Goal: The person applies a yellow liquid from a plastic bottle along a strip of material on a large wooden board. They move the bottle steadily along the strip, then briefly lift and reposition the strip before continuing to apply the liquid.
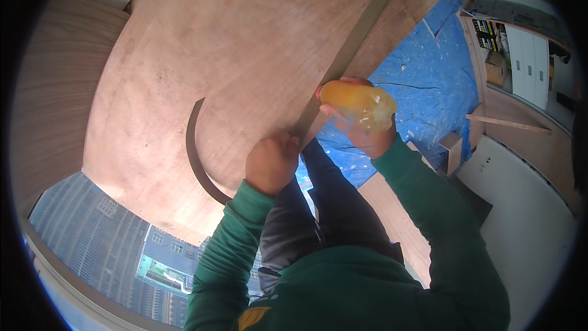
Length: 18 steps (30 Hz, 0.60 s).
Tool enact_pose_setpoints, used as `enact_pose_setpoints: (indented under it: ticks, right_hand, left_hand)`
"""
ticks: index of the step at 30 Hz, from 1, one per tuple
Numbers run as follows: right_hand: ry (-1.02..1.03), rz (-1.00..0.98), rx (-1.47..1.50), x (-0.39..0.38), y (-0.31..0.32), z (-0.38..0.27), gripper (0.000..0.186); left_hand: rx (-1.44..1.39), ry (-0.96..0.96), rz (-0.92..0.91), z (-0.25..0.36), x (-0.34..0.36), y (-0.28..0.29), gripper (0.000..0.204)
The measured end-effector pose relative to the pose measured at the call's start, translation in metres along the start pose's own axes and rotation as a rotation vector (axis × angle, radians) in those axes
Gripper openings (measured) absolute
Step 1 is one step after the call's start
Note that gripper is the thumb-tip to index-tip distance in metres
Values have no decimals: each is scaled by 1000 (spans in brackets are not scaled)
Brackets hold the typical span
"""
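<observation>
My right hand (362, 138) is wrapped round a clear plastic bottle (360, 103) of amber-yellow liquid. The bottle lies tilted, its narrow reddish end toward a long, flat brown edging strip (361, 32). That strip runs over the plywood sheet (257, 43) from the far right down to my left hand (272, 162). My left fingers are closed on the strip's near part at the sheet's edge. Beyond my left hand, a curved brown length (195, 150) loops on the plywood and passes behind my left sleeve; its link to the straight part is hidden.
Blue sheeting (410, 79) with white flecks covers the floor at right. A small wooden box (452, 152), a pale curved panel (511, 190) and a white cabinet (527, 64) stand beyond it. At left are a wood-grain panel (58, 79) and a window (92, 233).
</observation>
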State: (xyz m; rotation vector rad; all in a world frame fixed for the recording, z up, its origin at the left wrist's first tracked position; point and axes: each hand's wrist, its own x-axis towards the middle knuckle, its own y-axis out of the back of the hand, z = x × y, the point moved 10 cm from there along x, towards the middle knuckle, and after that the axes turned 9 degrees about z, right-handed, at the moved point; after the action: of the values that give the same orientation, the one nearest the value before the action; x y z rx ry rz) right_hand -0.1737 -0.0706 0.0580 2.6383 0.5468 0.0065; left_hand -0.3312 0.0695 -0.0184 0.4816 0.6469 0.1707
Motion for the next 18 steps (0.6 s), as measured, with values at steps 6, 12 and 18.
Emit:
enact_pose_setpoints:
  ticks: [6,12,18]
  right_hand:
    - [59,-48,-54,-43,-5,-19,46]
    - [-668,77,779,-39,56,20,36]
    - [-714,129,911,-43,90,46,37]
  left_hand:
    - [-115,28,-110,8,-1,0,33]
    - [-90,35,-115,11,-3,4,29]
    - [7,-87,28,20,-21,10,21]
